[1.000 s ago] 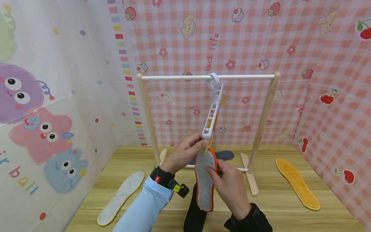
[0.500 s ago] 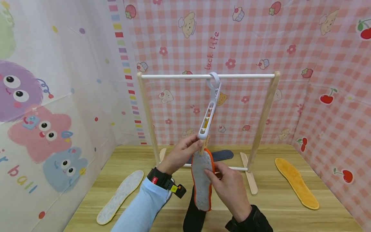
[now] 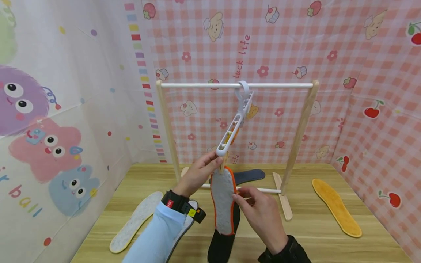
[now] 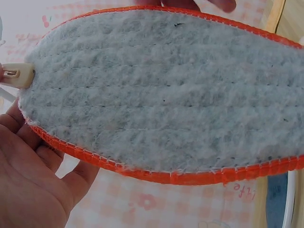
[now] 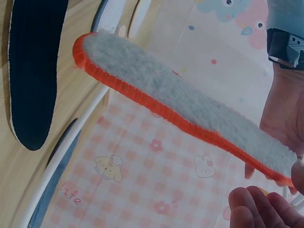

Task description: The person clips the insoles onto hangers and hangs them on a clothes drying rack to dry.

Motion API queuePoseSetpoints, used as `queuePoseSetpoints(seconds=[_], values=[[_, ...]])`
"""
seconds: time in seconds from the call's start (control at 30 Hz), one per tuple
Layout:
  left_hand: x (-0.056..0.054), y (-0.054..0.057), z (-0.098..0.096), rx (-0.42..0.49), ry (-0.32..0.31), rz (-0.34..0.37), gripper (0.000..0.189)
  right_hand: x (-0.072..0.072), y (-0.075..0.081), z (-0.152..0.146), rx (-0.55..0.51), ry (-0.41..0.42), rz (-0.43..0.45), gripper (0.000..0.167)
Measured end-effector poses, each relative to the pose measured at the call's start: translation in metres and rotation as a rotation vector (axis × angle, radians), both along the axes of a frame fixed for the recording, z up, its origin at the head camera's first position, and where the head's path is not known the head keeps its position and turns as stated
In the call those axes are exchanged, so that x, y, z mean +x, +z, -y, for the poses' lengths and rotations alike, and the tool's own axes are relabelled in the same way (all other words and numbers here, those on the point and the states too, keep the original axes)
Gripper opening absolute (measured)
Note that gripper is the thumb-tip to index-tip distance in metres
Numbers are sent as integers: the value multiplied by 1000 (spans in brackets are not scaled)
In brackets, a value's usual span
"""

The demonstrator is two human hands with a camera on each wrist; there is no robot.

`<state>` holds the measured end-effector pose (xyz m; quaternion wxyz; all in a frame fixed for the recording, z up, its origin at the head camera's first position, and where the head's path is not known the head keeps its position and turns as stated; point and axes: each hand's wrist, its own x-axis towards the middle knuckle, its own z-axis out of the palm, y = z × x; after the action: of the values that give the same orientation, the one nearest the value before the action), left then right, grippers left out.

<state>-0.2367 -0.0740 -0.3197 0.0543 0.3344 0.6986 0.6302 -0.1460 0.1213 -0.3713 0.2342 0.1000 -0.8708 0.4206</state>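
Note:
A grey felt insole with an orange edge [image 3: 223, 202] hangs lengthwise from a wooden clothespin [image 3: 224, 162] at the near end of a white hanger [image 3: 229, 134]. My left hand [image 3: 197, 176] pinches the clothespin just under the hanger's tip. In the left wrist view the clothespin [image 4: 19, 75] bites the insole's end, and some left fingers lie behind it. My right hand [image 3: 261, 215] is beside the insole's right edge, fingers loosely bent and holding nothing. The right wrist view shows its fingertips [image 5: 256, 209] apart from the insole [image 5: 175, 104].
The hanger hooks over the white bar [image 3: 197, 86] of a wooden rack. On the table lie a black insole [image 3: 220, 246], a grey one [image 3: 136, 223], a yellow one [image 3: 337, 206] and a dark blue one [image 3: 250, 176]. Another dark-edged insole [image 3: 184, 230] is partly under the left forearm.
The hanger's near end, the clothespin and the orange-edged insole have swung left with my left hand. My right hand's thumb and fingers have let go of the insole's edge.

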Motion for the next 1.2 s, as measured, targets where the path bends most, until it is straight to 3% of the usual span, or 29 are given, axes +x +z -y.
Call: queuePoseSetpoints(seconds=[0.23,0.53,0.77,0.93,1.2], values=[[-4,-6,7,32,22,11,33,2,-3,-3,-6,-19,28,19],[-5,-13,18,35,88,45,41,2,-9,-8,-6,-41,30,19],[-9,-23,33,56,142,10,40,1,-15,-12,12,-75,4,16],[-10,-28,42,70,145,-10,39,1,-17,-15,17,-87,17,18],[-6,-34,49,67,156,39,38,-1,-23,-20,36,-107,46,17]])
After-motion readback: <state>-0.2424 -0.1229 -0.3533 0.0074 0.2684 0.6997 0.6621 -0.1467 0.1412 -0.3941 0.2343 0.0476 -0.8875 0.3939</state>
